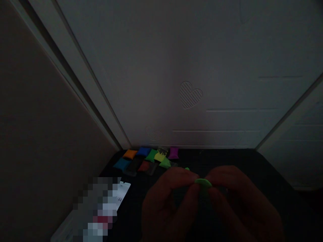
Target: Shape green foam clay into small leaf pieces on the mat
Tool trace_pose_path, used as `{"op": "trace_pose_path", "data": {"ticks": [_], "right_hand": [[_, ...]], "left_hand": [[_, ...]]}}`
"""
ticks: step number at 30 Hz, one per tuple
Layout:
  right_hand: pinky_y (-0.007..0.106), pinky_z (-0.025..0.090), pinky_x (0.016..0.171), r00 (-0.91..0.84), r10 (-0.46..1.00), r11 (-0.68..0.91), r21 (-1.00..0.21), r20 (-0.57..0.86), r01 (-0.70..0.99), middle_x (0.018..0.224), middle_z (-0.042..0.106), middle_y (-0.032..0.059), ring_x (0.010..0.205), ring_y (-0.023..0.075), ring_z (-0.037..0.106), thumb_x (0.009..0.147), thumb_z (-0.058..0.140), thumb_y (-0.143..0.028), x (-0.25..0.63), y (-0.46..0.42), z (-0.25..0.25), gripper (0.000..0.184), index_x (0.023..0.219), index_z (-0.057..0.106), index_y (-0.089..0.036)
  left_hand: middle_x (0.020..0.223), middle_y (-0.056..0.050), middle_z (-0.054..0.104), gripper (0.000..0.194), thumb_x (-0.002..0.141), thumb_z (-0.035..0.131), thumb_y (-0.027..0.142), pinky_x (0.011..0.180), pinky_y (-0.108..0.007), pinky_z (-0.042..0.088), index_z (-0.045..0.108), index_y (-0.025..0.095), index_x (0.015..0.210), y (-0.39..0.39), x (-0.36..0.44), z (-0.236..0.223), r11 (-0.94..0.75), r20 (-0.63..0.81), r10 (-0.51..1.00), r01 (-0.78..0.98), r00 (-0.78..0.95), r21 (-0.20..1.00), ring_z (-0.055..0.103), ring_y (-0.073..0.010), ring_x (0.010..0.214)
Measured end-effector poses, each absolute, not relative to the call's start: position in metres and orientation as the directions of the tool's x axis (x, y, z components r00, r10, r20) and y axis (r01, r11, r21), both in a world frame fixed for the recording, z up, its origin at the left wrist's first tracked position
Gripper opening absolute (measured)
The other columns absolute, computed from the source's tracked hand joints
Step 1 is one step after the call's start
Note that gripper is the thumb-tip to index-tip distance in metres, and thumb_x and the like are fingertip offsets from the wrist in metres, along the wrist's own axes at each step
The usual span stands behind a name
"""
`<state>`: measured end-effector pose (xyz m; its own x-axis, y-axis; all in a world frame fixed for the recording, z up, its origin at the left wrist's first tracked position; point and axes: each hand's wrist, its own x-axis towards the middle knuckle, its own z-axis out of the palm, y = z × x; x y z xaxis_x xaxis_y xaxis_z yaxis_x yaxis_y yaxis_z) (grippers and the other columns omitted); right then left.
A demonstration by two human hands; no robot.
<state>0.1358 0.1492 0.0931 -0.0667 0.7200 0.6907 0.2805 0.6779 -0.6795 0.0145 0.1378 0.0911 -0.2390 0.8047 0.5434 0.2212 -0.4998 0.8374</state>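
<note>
Between my two hands is a small flat piece of bright green modelling clay (203,182), thin and slightly curved. My left hand (169,201) pinches its left edge between thumb and forefinger. On the opposite edge, the thumb and forefinger of my right hand (242,201) are closed in the same way. Just behind my left fingertips, a second bit of green clay (187,169) shows, partly hidden. An opened light-green packet (165,163) lies a little farther back, to the left.
Several coloured packets, among them an orange one (130,154) and a purple one (173,153), lie along the back of the dark table (217,156). A phone-like bright screen (123,191), partly blurred out, is at the left. Behind rises a white panel (151,67) with embossed hearts.
</note>
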Motion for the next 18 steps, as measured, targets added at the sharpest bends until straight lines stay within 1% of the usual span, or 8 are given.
{"op": "trace_pose_path", "data": {"ticks": [4, 6, 10, 12, 14, 18], "right_hand": [[0.018, 0.049, 0.061, -0.079, 0.702, 0.689, -0.648, 0.708, 0.324, 0.076, 0.060, -0.0029, 0.067, 0.0099, 0.057, 0.071, 0.055, -0.014, 0.1349, 0.1485, 0.0924, 0.019, 0.087, 0.055, -0.024], [0.018, 0.049, 0.060, -0.075, 0.701, 0.685, -0.640, 0.709, 0.349, 0.075, 0.060, -0.0037, 0.065, 0.0090, 0.057, 0.072, 0.054, -0.014, 0.1350, 0.1494, 0.0922, 0.018, 0.087, 0.054, -0.024], [0.016, 0.049, 0.060, -0.106, 0.716, 0.669, -0.633, 0.690, 0.390, 0.074, 0.061, -0.0047, 0.063, 0.0078, 0.058, 0.073, 0.054, -0.013, 0.1352, 0.1510, 0.0924, 0.018, 0.088, 0.055, -0.023], [0.017, 0.049, 0.061, -0.103, 0.726, 0.656, -0.639, 0.680, 0.401, 0.074, 0.061, -0.0049, 0.064, 0.0078, 0.058, 0.073, 0.054, -0.013, 0.1351, 0.1512, 0.0926, 0.018, 0.087, 0.055, -0.023], [0.017, 0.049, 0.061, -0.099, 0.729, 0.653, -0.644, 0.677, 0.399, 0.075, 0.061, -0.0052, 0.064, 0.0078, 0.058, 0.072, 0.055, -0.013, 0.1350, 0.1512, 0.0927, 0.018, 0.087, 0.055, -0.023], [0.017, 0.049, 0.060, -0.107, 0.730, 0.657, -0.651, 0.675, 0.380, 0.076, 0.061, -0.0044, 0.066, 0.0084, 0.058, 0.073, 0.054, -0.014, 0.1359, 0.1529, 0.0919, 0.018, 0.088, 0.056, -0.024]], "left_hand": [[0.074, 0.007, 0.063, 0.020, 0.066, 0.059, 0.006, 0.068, -0.017, 0.048, 0.060, 0.025, 0.074, 0.1398, 0.0145, 0.0884, -0.518, 0.549, 0.797, 0.183, -0.251, 0.836, 0.059, -0.0074, 0.072], [0.074, 0.007, 0.063, 0.020, 0.066, 0.058, 0.007, 0.068, -0.017, 0.048, 0.060, 0.025, 0.075, 0.1395, 0.0146, 0.0882, -0.514, 0.560, 0.788, 0.228, -0.255, 0.827, 0.059, -0.0072, 0.072], [0.076, 0.005, 0.064, 0.019, 0.066, 0.059, 0.008, 0.069, -0.019, 0.048, 0.061, 0.024, 0.077, 0.1375, 0.0150, 0.0902, -0.490, 0.599, 0.758, 0.379, -0.259, 0.785, 0.059, -0.0089, 0.074], [0.077, 0.004, 0.064, 0.018, 0.066, 0.059, 0.009, 0.071, -0.020, 0.048, 0.061, 0.023, 0.077, 0.1369, 0.0143, 0.0909, -0.489, 0.612, 0.749, 0.412, -0.254, 0.769, 0.059, -0.0099, 0.076], [0.078, 0.004, 0.064, 0.018, 0.067, 0.060, 0.009, 0.071, -0.021, 0.048, 0.061, 0.024, 0.078, 0.1370, 0.0128, 0.0909, -0.498, 0.610, 0.758, 0.400, -0.230, 0.769, 0.059, -0.0100, 0.075], [0.075, 0.004, 0.063, 0.016, 0.067, 0.059, 0.010, 0.065, -0.020, 0.049, 0.060, 0.023, 0.075, 0.1396, 0.0096, 0.0896, -0.482, 0.558, 0.805, 0.328, -0.199, 0.812, 0.060, -0.0096, 0.070]]}}
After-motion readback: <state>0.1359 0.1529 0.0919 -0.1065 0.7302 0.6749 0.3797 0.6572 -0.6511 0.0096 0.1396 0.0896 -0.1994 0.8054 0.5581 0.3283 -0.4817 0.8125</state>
